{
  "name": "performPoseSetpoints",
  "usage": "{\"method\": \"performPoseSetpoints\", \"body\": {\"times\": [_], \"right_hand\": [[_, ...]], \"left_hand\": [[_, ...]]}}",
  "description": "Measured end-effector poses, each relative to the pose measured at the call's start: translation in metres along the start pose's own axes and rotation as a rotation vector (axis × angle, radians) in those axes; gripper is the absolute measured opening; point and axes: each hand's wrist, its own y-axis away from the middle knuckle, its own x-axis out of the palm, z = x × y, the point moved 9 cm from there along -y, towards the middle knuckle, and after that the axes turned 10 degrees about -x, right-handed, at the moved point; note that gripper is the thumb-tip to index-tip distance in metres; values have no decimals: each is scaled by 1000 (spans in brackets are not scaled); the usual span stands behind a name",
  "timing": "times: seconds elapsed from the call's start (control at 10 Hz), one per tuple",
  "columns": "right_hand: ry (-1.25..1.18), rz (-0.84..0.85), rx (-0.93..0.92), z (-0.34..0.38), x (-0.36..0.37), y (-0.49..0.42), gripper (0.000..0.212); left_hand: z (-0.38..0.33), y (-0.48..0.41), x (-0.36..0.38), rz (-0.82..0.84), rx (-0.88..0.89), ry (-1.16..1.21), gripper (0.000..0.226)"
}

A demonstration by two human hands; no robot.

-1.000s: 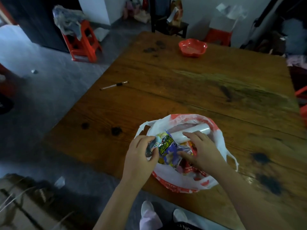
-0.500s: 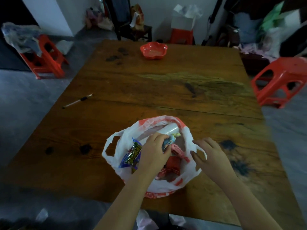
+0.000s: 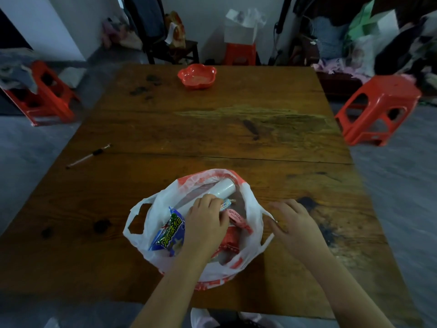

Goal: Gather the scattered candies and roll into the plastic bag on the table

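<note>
- The white plastic bag with red print (image 3: pixel 163 197) sits open on the brown wooden table (image 3: pixel 260 138), close to the near edge. Likely risk: the thin wall slumps, or the bag drags toward the edge when a hand lifts out, and candies spill.
- The left hand (image 3: pixel 205 223) is inside the bag mouth. Its fingers (image 3: pixel 208 203) curl down over a small white-labelled wrapped candy (image 3: pixel 224 205). I cannot tell whether they grip it or only cover it.
- A blue-and-green foil packet (image 3: pixel 170 230) and a pink wrapped candy (image 3: pixel 236 218) lie in the bag, one on each side of that hand.
- The right hand (image 3: pixel 293 221) is released and holds nothing. Its fingers are spread, with the tips at the bag's right handle.
- The white cylindrical roll (image 3: pixel 224 189) lies at the bag's far end and could roll out if the bag tips.
- Farther off are a thin pen (image 3: pixel 88 156) and a red flower-shaped bowl (image 3: pixel 197 75).
</note>
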Motion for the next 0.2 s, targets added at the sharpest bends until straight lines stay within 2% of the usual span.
{"method": "performPoseSetpoints", "body": {"times": [0.1,0.2], "right_hand": [[1,-15,-21,3,-6,0,37],[13,-9,-52,9,-8,-3,38]], "left_hand": [[-2,11,-17,-79,51,-26,22],[4,19,-27,-142,17,-34,24]]}}
